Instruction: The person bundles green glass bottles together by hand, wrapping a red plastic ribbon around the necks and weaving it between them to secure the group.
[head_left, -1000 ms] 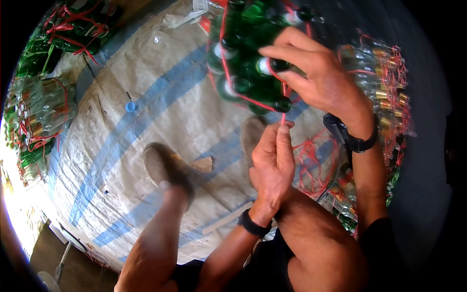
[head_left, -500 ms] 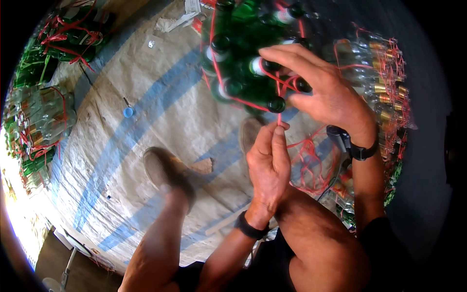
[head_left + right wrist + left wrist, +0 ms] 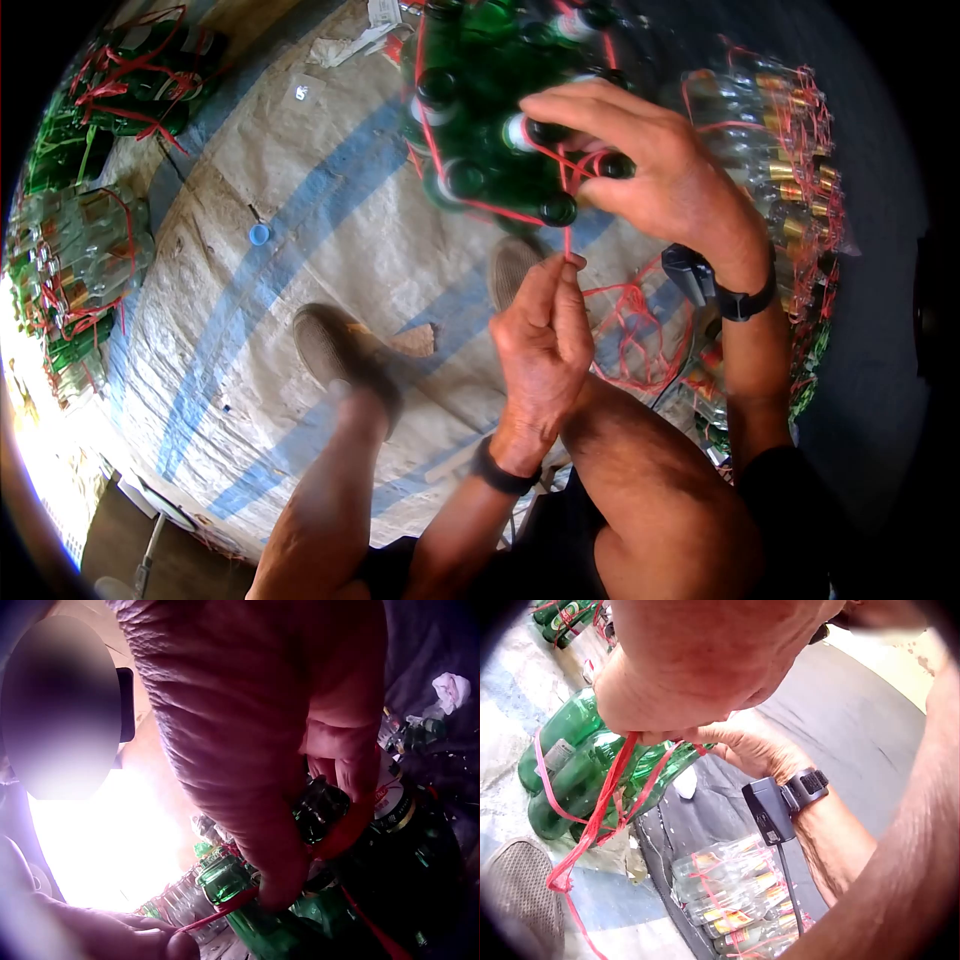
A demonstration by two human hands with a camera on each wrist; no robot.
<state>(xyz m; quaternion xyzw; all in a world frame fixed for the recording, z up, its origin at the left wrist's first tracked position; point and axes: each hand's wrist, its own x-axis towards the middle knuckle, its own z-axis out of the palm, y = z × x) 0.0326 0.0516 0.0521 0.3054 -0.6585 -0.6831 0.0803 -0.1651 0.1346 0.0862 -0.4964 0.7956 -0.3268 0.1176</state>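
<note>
A bundle of green glass bottles point(image 3: 495, 190) stands at the top of the head view, ringed by red plastic string point(image 3: 500, 211). Below it, my left hand point(image 3: 540, 350) pinches the string's end between thumb and forefinger, drawing it taut past the nearest bottle neck point(image 3: 558, 209). My right hand point(image 3: 660, 170) arches over the bundle's right side, thumb and fingers curved round a bottle neck point(image 3: 322, 814) where the string crosses. In the right wrist view the thumb point(image 3: 283, 885) lies against the string, and the palm hides part of the bottles.
A loose tangle of red string point(image 3: 640, 340) lies by the right knee. Tied clear bottles point(image 3: 740, 130) stand at the right, and more bundles point(image 3: 90, 240) at the left. A blue cap point(image 3: 260, 234) and a cardboard scrap point(image 3: 413, 340) lie on the striped sheet point(image 3: 300, 210).
My right hand's thumb and forefinger have spread wider apart over the necks, and a string crossing shows between them. My left hand has shifted slightly left and still pinches the string.
</note>
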